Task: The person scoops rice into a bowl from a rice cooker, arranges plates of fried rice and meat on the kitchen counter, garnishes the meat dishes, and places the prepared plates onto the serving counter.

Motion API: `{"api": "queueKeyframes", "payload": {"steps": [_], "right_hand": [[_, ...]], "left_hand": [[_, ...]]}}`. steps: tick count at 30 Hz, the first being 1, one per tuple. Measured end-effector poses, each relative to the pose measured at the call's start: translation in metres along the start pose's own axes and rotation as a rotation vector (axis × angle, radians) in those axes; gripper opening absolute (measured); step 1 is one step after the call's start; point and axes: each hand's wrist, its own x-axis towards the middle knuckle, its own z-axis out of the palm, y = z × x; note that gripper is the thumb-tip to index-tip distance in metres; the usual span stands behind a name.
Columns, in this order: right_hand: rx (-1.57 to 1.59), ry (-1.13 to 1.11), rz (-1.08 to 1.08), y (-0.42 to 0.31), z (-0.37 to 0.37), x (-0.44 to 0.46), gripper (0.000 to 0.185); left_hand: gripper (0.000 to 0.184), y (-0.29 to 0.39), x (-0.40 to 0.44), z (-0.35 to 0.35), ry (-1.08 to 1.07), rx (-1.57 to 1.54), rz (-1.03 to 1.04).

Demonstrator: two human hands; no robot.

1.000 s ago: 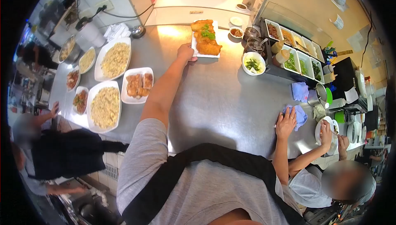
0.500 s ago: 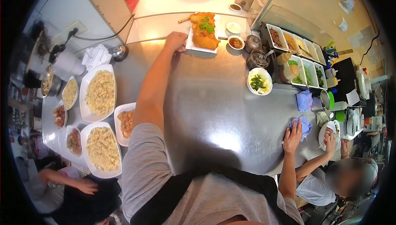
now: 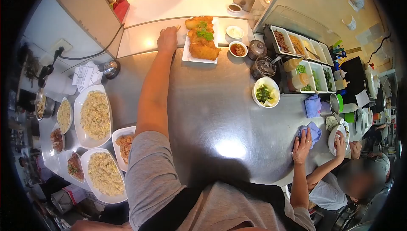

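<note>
My left hand [image 3: 167, 40] is at the left of a white rectangular plate [image 3: 199, 59] carrying fried golden pieces [image 3: 204, 51] topped with green herbs. Its fingers look curled together beside a thin tip that sticks out from the food; what they hold, if anything, is hidden. At the right, my right hand [image 3: 302, 147] lies palm down with fingers spread, touching a blue cloth [image 3: 313, 134] on the steel counter [image 3: 199, 104]. Small bowls of white sauce [image 3: 234, 32] and red sauce [image 3: 238, 50] stand right of the plate.
Rice dishes [image 3: 95, 114] and a meat dish [image 3: 124, 146] stand at the left, near a metal bell [image 3: 111, 69]. Glass jars [image 3: 263, 67], a soup bowl [image 3: 266, 92] and a topping rack [image 3: 316, 76] are at the right. A co-worker's hands [image 3: 340, 145] work over a bowl beyond.
My left hand has come away from the plate's side and shifted left and up. The view has turned, and the plate sits further left in it. My right hand stays by the cloth.
</note>
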Motion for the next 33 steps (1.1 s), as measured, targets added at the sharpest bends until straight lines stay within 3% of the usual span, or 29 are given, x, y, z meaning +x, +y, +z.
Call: {"api": "queueKeyframes", "payload": {"steps": [4,9,10,11,12,13,15,17,20,21,23,29,33], "right_hand": [[0.011,0.030,-0.007,0.001,0.002,-0.001,0.043],[0.057,0.086,0.019,0.007,0.005,-0.005,0.043],[0.058,0.098,0.027,0.006,0.005,-0.005,0.043],[0.062,0.108,0.036,0.006,0.004,-0.006,0.043],[0.058,0.114,0.048,0.007,0.001,-0.007,0.044],[0.058,0.113,0.054,0.006,-0.001,-0.008,0.044],[0.070,0.111,0.070,0.005,-0.004,-0.008,0.044],[0.088,0.104,0.088,0.005,-0.006,-0.009,0.045],[0.109,0.104,0.098,0.006,-0.005,-0.011,0.045],[0.108,0.105,0.098,0.006,-0.005,-0.012,0.045],[0.117,0.117,0.092,0.007,-0.002,-0.013,0.045],[0.132,0.102,0.122,0.007,-0.005,-0.013,0.045],[0.142,0.092,0.123,0.008,-0.004,-0.013,0.045]], "left_hand": [[0.011,-0.014,-0.027,-0.006,0.088,0.039,-0.058],[0.023,-0.019,-0.068,-0.017,0.163,0.000,-0.059],[0.032,-0.013,-0.070,-0.028,-0.052,0.069,-0.227],[0.030,0.006,-0.079,-0.054,-0.104,0.075,-0.190],[0.025,-0.020,-0.078,-0.019,0.042,-0.167,-0.380],[0.021,-0.009,-0.084,-0.033,0.051,-0.167,-0.415],[0.016,-0.019,-0.089,-0.023,-0.072,-0.686,-0.691],[0.008,-0.032,-0.100,-0.020,-0.174,-1.261,-0.787],[0.006,0.010,-0.121,-0.042,-0.065,-1.480,-0.957],[0.001,0.017,-0.129,-0.046,-0.069,-1.521,-0.944],[0.009,0.031,-0.145,-0.054,-0.072,-1.606,-0.919],[0.042,0.068,-0.170,-0.079,-0.060,-1.438,-0.882],[0.034,0.054,-0.168,-0.068,-0.060,-1.219,-0.767]]}}
